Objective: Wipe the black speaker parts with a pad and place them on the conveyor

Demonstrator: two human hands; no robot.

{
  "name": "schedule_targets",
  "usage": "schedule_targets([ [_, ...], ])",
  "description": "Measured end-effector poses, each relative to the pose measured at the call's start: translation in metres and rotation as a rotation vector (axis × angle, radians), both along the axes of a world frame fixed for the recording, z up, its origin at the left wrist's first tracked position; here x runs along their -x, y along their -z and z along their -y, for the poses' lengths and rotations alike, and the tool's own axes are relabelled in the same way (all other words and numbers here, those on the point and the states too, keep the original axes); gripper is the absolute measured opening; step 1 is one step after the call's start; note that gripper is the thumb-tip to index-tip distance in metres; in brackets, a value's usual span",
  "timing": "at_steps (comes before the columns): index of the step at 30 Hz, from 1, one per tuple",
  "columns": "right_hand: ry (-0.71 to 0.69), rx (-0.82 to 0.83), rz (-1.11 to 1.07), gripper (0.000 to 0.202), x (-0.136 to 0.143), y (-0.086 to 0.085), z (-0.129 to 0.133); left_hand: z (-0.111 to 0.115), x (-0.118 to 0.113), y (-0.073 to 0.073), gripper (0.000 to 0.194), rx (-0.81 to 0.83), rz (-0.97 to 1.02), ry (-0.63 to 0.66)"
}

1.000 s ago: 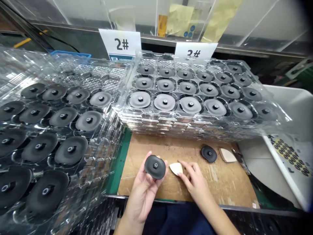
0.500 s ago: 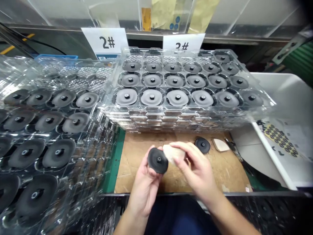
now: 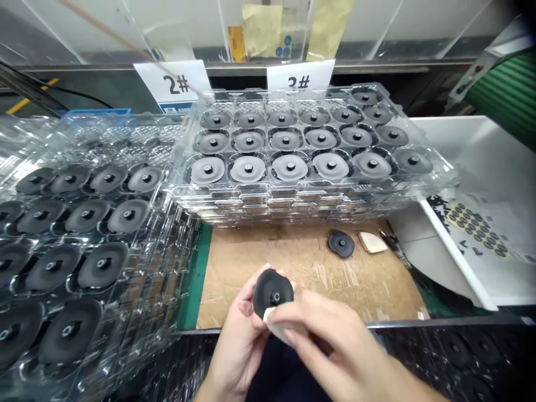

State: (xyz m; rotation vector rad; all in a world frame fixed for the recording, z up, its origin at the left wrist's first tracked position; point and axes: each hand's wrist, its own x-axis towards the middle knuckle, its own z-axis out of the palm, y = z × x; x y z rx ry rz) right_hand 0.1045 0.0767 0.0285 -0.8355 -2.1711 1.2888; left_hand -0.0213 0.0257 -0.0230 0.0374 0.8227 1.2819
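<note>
My left hand (image 3: 242,329) grips a round black disc (image 3: 268,287) with a small raised hub near its middle, its face turned up toward me. In my right hand (image 3: 335,338) a cream-white pad (image 3: 278,329) is pinched between thumb and fingers, pressed to the near edge of the disc. Most of the pad is hidden by my fingers. Beyond the hands, a second black disc (image 3: 341,244) lies on the cardboard sheet (image 3: 234,262), with another cream pad (image 3: 372,242) to its right.
A stack of clear trays (image 3: 310,187) filled with black discs stands at the back; another tray stack (image 3: 142,240) is on the left. At right, a white bin (image 3: 456,251) holds a yellow sticker sheet (image 3: 477,229). A dark tool (image 3: 393,245) lies by the pad.
My right hand with the cream pad has moved down from the disc's upper right side to its near edge. The disc has shifted slightly and tilted in my left hand.
</note>
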Motion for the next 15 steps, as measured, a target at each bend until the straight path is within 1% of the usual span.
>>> schedule_targets([
  [1,0.019,0.019,0.018,0.022,0.000,0.000,0.000,0.001,-0.002,0.000,0.052,0.007,-0.001,-0.001],
  [2,0.068,0.001,0.020,0.023,0.000,0.000,-0.001,0.002,-0.004,0.000,0.049,0.012,-0.007,0.001],
  [4,0.168,-0.107,-0.032,0.026,0.002,0.001,-0.003,0.002,-0.008,-0.002,0.041,0.009,-0.024,0.021],
  [5,0.172,-0.147,-0.067,0.027,0.002,0.001,-0.003,0.002,-0.009,-0.004,0.039,0.009,-0.031,0.028],
  [6,0.143,-0.159,-0.095,0.028,0.000,0.000,-0.002,0.002,-0.010,-0.007,0.040,0.009,-0.035,0.027],
  [7,0.094,-0.141,-0.104,0.028,-0.004,-0.001,-0.001,0.002,-0.009,-0.009,0.041,0.016,-0.038,0.021],
  [9,0.010,-0.051,-0.044,0.025,-0.017,-0.004,0.003,0.001,-0.007,-0.014,0.046,0.044,-0.031,0.021],
  [10,0.019,-0.018,0.012,0.024,-0.025,-0.006,0.005,0.001,-0.007,-0.015,0.048,0.050,-0.022,0.027],
  [11,0.058,-0.009,0.075,0.024,-0.032,-0.008,0.006,0.001,-0.007,-0.016,0.049,0.046,-0.004,0.033],
  [12,0.113,-0.034,0.133,0.024,-0.037,-0.009,0.006,0.000,-0.009,-0.016,0.051,0.037,0.023,0.037],
  [13,0.162,-0.095,0.171,0.025,-0.040,-0.010,0.005,-0.001,-0.011,-0.016,0.052,0.030,0.049,0.038],
  [14,0.187,-0.187,0.180,0.025,-0.041,-0.010,0.002,-0.002,-0.014,-0.016,0.050,0.025,0.071,0.042],
  [15,0.171,-0.292,0.153,0.025,-0.040,-0.010,-0.003,-0.003,-0.017,-0.017,0.044,0.030,0.084,0.055],
])
